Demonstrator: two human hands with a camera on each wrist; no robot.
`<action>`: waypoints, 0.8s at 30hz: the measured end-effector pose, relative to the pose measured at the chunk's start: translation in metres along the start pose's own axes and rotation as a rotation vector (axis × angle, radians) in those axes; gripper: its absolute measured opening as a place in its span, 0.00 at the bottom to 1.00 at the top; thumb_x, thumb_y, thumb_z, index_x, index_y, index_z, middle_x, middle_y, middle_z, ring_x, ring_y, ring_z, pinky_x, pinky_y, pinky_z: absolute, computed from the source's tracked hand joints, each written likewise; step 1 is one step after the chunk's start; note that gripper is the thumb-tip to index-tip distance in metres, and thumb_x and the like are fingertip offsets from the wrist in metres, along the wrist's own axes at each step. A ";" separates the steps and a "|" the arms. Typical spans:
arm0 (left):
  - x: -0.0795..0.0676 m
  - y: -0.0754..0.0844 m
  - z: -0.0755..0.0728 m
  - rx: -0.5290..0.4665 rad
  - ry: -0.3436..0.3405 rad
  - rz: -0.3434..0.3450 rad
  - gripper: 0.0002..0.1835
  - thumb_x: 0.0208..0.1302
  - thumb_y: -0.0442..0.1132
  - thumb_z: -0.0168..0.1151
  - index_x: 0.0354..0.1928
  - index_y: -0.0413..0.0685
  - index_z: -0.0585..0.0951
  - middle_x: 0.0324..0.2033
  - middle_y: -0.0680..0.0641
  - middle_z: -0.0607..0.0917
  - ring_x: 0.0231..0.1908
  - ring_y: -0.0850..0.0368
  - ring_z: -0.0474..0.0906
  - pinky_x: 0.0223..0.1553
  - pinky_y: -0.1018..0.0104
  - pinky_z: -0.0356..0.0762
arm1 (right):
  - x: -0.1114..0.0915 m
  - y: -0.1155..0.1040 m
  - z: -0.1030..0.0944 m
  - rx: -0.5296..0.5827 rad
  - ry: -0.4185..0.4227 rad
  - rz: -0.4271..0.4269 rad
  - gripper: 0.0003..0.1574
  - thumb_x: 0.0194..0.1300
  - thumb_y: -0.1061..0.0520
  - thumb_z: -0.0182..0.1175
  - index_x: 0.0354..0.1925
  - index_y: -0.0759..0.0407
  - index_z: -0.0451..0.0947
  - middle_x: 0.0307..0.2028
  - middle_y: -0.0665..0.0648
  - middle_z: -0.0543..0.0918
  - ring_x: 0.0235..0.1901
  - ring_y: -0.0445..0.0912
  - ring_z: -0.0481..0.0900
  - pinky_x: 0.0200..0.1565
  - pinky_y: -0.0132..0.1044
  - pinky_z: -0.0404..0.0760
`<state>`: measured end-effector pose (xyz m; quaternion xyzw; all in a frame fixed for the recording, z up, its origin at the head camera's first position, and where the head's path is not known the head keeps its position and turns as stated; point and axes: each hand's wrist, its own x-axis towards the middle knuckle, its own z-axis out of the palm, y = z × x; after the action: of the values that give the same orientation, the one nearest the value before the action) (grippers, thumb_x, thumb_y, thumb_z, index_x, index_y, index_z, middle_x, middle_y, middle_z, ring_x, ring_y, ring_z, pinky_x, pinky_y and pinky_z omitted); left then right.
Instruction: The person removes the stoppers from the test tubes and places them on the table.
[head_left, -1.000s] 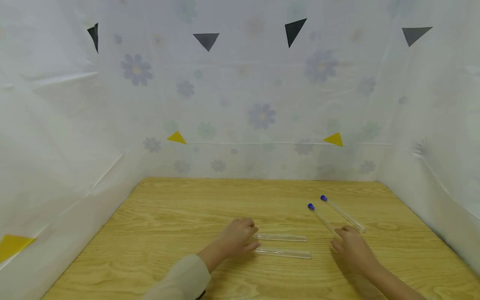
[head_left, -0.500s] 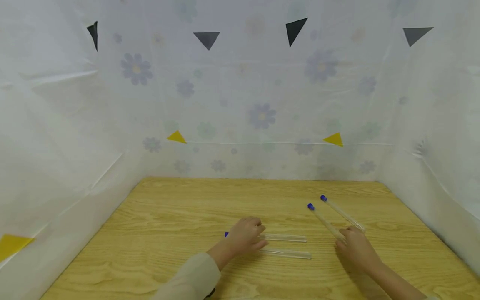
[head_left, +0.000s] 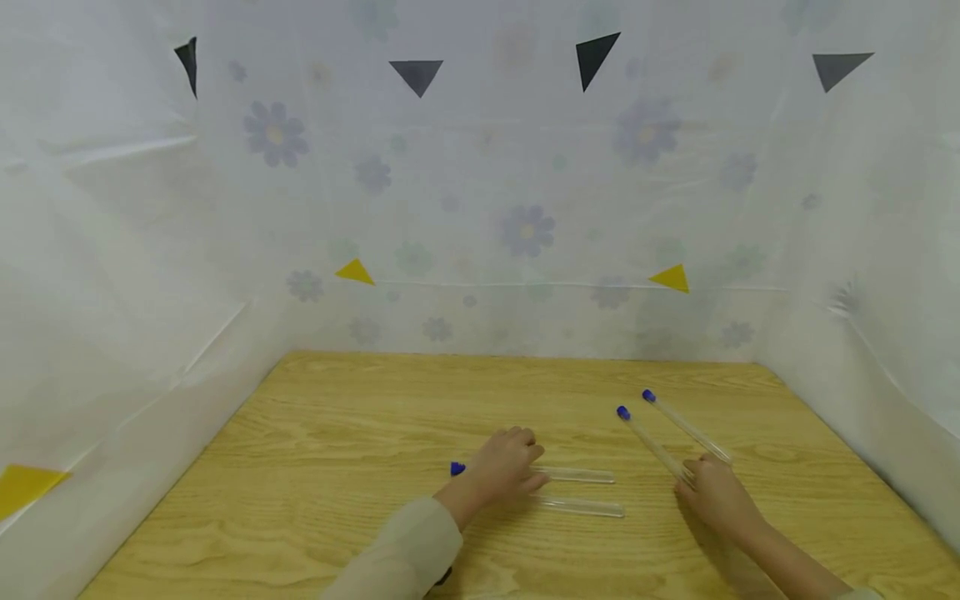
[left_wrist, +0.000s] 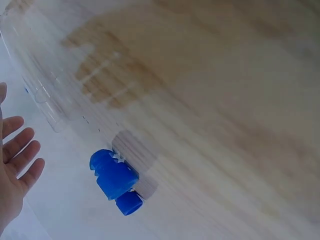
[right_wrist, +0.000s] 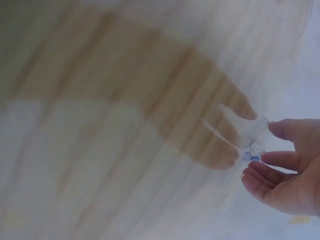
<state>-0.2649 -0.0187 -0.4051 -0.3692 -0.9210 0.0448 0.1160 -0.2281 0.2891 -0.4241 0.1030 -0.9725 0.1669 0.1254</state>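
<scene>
a far left test tube (head_left: pixel 581 475) and a near left test tube (head_left: pixel 581 506) lie side by side between the middle and the near edge of the desk (head_left: pixel 337 492), running almost parallel to its far edge; further over, a near right test tube (head_left: pixel 654 444) and a far right test tube (head_left: pixel 688 427) slant, their blue caps (head_left: pixel 623 413) toward the far edge and their closed ends toward the right edge. over the past second the left hand (head_left: pixel 501 468) has slid rightward over its pair, uncovering the far left cap (head_left: pixel 457 469), while the tubes have not shifted; the right hand (head_left: pixel 718 492) has drawn back a little, baring more of the near right tube. that leaves both pairs, as i judge it, resting on the desk alone. the left fingers are loosely extended, gripping nothing; the right fingers bend gently beside the tube end without closing round it, though i cannot tell whether a fingertip brushes it. the tubes, glass or hard plastic, are smooth and catch thin streaks of light; the caps are opaque and plug-like, with a stepped outline in the left wrist view. the desk has wavy yellowish wood grain. a pale sleeve (head_left: pixel 411 546) covers the left forearm, and beyond the far edge hangs creased white sheeting (head_left: pixel 450 242) with faded flowers, black triangles (head_left: pixel 596 60) and yellow triangles (head_left: pixel 356 272).
</scene>
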 end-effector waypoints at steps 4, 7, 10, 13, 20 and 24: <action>0.003 0.002 0.001 0.001 -0.005 -0.005 0.22 0.66 0.59 0.48 0.52 0.55 0.78 0.46 0.54 0.78 0.45 0.61 0.74 0.47 0.68 0.74 | 0.000 0.000 0.000 0.009 -0.005 -0.006 0.08 0.51 0.67 0.63 0.28 0.76 0.78 0.20 0.55 0.70 0.19 0.42 0.63 0.16 0.25 0.63; 0.006 0.003 0.003 0.004 0.000 0.002 0.22 0.66 0.59 0.48 0.52 0.55 0.79 0.46 0.54 0.78 0.45 0.61 0.74 0.47 0.67 0.75 | 0.000 0.000 0.000 0.023 -0.017 0.007 0.06 0.52 0.67 0.63 0.25 0.73 0.78 0.19 0.54 0.69 0.19 0.42 0.62 0.16 0.25 0.62; 0.010 0.005 0.003 -0.001 0.000 0.003 0.22 0.66 0.59 0.49 0.52 0.55 0.79 0.46 0.54 0.79 0.45 0.61 0.74 0.47 0.67 0.75 | 0.000 -0.001 0.000 0.027 -0.028 0.014 0.05 0.52 0.68 0.63 0.24 0.72 0.77 0.19 0.54 0.68 0.20 0.43 0.61 0.16 0.25 0.62; 0.014 0.008 0.001 -0.001 -0.009 -0.001 0.22 0.66 0.59 0.50 0.52 0.55 0.79 0.46 0.54 0.79 0.45 0.61 0.75 0.46 0.68 0.74 | 0.001 -0.001 0.001 0.024 -0.025 0.003 0.05 0.52 0.68 0.62 0.24 0.71 0.76 0.18 0.54 0.68 0.20 0.43 0.61 0.17 0.26 0.62; 0.022 0.017 -0.003 -0.012 -0.051 -0.020 0.22 0.66 0.58 0.49 0.54 0.55 0.78 0.47 0.54 0.78 0.47 0.61 0.74 0.48 0.68 0.74 | 0.002 0.000 0.004 -0.020 -0.004 -0.025 0.14 0.51 0.70 0.62 0.17 0.62 0.68 0.16 0.52 0.64 0.21 0.43 0.59 0.20 0.28 0.60; 0.025 0.020 -0.001 -0.015 -0.071 -0.032 0.22 0.66 0.59 0.48 0.54 0.56 0.77 0.47 0.55 0.77 0.47 0.61 0.73 0.49 0.68 0.73 | 0.003 0.001 0.005 -0.023 -0.004 -0.023 0.12 0.50 0.71 0.63 0.19 0.64 0.70 0.18 0.54 0.68 0.22 0.43 0.62 0.20 0.28 0.62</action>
<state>-0.2686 0.0128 -0.4032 -0.3536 -0.9306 0.0491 0.0811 -0.2320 0.2874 -0.4282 0.1129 -0.9734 0.1542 0.1265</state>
